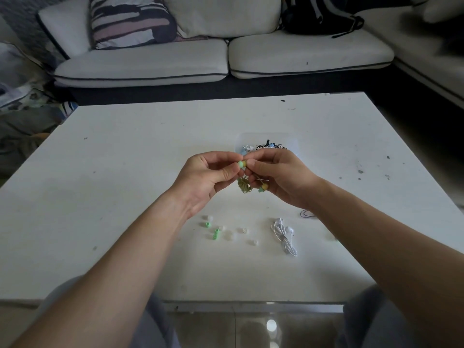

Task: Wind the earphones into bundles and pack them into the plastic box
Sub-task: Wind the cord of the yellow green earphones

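Note:
Both hands meet above the middle of the white table point(125, 172). My left hand point(204, 177) pinches the green tip of a yellow-green earbud point(241, 164), and my right hand point(278, 175) pinches the same earbud from the other side. The yellow-green earphone cable point(244, 185) hangs in a loose bundle below the fingers, with its second earbud point(263, 188) by my right palm. Just behind the hands stands the clear plastic box point(292, 141) holding wound earphones in white, black and blue. A white earphone bundle point(285, 234) lies on the table near my right forearm.
Several loose ear tips, green point(216, 233) and white point(244, 230), lie scattered on the table under my left forearm. A thin dark cable loop point(306, 213) peeks out beside my right forearm. A white sofa point(226, 59) stands beyond the table's far edge.

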`<state>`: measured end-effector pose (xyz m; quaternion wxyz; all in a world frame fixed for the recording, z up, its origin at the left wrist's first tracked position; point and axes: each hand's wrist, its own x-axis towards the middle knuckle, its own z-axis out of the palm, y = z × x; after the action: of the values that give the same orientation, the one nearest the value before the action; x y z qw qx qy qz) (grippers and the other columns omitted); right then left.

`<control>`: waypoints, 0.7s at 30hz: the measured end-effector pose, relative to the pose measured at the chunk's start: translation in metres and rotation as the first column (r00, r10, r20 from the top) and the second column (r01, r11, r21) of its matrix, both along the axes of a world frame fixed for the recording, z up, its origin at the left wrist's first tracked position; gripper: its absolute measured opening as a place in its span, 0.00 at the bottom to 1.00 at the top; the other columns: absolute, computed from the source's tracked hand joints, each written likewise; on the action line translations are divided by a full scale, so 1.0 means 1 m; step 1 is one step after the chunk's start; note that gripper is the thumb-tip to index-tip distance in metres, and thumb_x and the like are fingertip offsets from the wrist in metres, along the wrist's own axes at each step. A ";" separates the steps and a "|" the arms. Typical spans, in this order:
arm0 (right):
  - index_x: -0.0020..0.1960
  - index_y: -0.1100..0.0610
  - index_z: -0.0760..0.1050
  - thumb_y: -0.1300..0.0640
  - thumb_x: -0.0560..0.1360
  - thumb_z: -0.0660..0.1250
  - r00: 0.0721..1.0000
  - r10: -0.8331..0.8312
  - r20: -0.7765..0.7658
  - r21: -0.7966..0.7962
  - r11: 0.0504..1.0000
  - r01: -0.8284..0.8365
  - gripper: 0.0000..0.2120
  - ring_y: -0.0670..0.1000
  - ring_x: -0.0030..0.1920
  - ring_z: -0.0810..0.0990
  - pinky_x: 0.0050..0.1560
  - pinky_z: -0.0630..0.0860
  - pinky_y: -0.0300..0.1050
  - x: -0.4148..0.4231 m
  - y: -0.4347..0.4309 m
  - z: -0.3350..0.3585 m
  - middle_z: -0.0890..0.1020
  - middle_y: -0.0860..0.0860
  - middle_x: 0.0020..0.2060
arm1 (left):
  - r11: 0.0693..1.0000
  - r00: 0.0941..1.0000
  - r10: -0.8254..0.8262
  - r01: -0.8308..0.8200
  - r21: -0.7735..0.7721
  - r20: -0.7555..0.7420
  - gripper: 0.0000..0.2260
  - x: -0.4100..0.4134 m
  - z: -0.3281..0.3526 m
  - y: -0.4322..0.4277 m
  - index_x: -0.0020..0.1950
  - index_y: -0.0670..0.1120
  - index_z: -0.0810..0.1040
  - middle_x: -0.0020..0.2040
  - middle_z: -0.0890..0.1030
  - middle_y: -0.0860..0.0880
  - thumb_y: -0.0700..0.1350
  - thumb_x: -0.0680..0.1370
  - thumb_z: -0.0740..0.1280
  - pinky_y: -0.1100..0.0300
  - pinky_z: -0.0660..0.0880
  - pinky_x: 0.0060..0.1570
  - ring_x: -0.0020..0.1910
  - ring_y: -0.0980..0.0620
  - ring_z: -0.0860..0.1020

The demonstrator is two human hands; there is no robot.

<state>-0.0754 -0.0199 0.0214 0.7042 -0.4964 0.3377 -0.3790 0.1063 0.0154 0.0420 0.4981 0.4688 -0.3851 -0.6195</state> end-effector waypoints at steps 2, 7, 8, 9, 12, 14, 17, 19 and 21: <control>0.46 0.62 0.80 0.66 0.78 0.66 1.000 0.000 0.012 0.015 1.000 0.000 0.04 0.51 0.34 0.78 0.40 0.76 0.44 -0.001 0.000 -0.001 0.82 0.56 0.36 | 1.000 1.000 -0.009 0.009 0.001 0.002 0.08 0.000 0.000 0.000 0.50 0.39 0.82 0.41 0.85 0.45 0.30 0.73 0.68 0.64 0.80 0.46 0.40 0.51 0.84; 0.45 0.62 0.80 0.66 0.77 0.67 1.000 0.013 -0.001 -0.007 1.000 -0.013 0.05 0.52 0.34 0.78 0.41 0.76 0.45 -0.003 -0.001 -0.002 0.82 0.56 0.35 | 1.000 1.000 -0.017 0.017 0.003 0.000 0.08 -0.001 0.000 0.001 0.48 0.40 0.82 0.41 0.85 0.44 0.30 0.73 0.68 0.64 0.80 0.46 0.40 0.50 0.84; 0.45 0.62 0.80 0.67 0.77 0.67 1.000 0.014 -0.002 -0.009 1.000 -0.014 0.05 0.52 0.34 0.78 0.41 0.76 0.45 -0.003 -0.001 -0.002 0.82 0.56 0.36 | 1.000 1.000 -0.017 0.017 0.006 -0.001 0.08 -0.001 0.000 0.002 0.47 0.40 0.83 0.40 0.85 0.44 0.30 0.73 0.69 0.64 0.80 0.46 0.40 0.50 0.83; 0.44 0.61 0.81 0.67 0.77 0.67 1.000 0.017 -0.001 -0.015 1.000 -0.017 0.05 0.52 0.34 0.78 0.41 0.76 0.45 -0.004 -0.001 -0.002 0.82 0.56 0.36 | 1.000 1.000 -0.017 0.017 0.010 -0.001 0.08 -0.002 0.000 0.002 0.47 0.40 0.83 0.40 0.85 0.44 0.30 0.72 0.69 0.64 0.80 0.45 0.40 0.50 0.84; 0.43 0.60 0.82 0.66 0.74 0.69 1.000 0.028 0.005 -0.032 0.999 -0.028 0.04 0.52 0.35 0.77 0.40 0.75 0.45 -0.004 -0.001 -0.002 0.82 0.56 0.35 | 1.000 1.000 -0.020 0.020 0.017 -0.005 0.08 -0.002 -0.001 0.002 0.47 0.40 0.83 0.40 0.85 0.44 0.32 0.69 0.71 0.64 0.80 0.44 0.39 0.50 0.84; 0.43 0.60 0.82 0.65 0.74 0.69 0.999 0.035 0.003 -0.038 0.999 -0.035 0.04 0.52 0.35 0.78 0.41 0.75 0.45 -0.004 -0.002 -0.003 0.82 0.56 0.35 | 1.000 1.000 -0.024 0.024 0.020 -0.009 0.10 -0.002 -0.001 0.001 0.46 0.40 0.83 0.40 0.85 0.44 0.34 0.66 0.72 0.64 0.80 0.44 0.40 0.50 0.84; 0.43 0.59 0.82 0.65 0.75 0.68 0.999 0.051 -0.018 -0.047 0.998 -0.052 0.05 0.52 0.35 0.78 0.41 0.75 0.45 -0.006 -0.003 -0.003 0.82 0.56 0.35 | 0.999 0.999 -0.038 0.038 0.027 -0.009 0.11 -0.001 -0.001 0.001 0.47 0.40 0.82 0.40 0.85 0.45 0.35 0.66 0.72 0.64 0.80 0.44 0.39 0.51 0.84; 0.44 0.60 0.82 0.65 0.74 0.68 0.998 0.060 -0.014 -0.030 0.998 -0.061 0.04 0.51 0.34 0.78 0.40 0.76 0.44 -0.006 -0.004 -0.002 0.82 0.56 0.35 | 0.998 0.998 -0.055 0.055 0.022 -0.008 0.11 0.000 -0.001 0.001 0.48 0.40 0.82 0.40 0.85 0.45 0.35 0.66 0.72 0.64 0.80 0.44 0.39 0.51 0.84; 0.46 0.62 0.81 0.64 0.74 0.68 0.998 0.062 0.017 0.010 0.998 -0.063 0.04 0.51 0.34 0.79 0.38 0.76 0.42 -0.005 -0.004 -0.002 0.82 0.55 0.35 | 0.997 0.997 -0.072 0.072 0.009 -0.004 0.11 0.000 0.000 0.001 0.48 0.40 0.82 0.39 0.84 0.45 0.36 0.67 0.72 0.64 0.80 0.44 0.39 0.52 0.83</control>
<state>-0.0802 -0.0237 0.0198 0.7210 -0.4999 0.3180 -0.3592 0.1066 0.0165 0.0420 0.4741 0.4555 -0.3981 -0.6398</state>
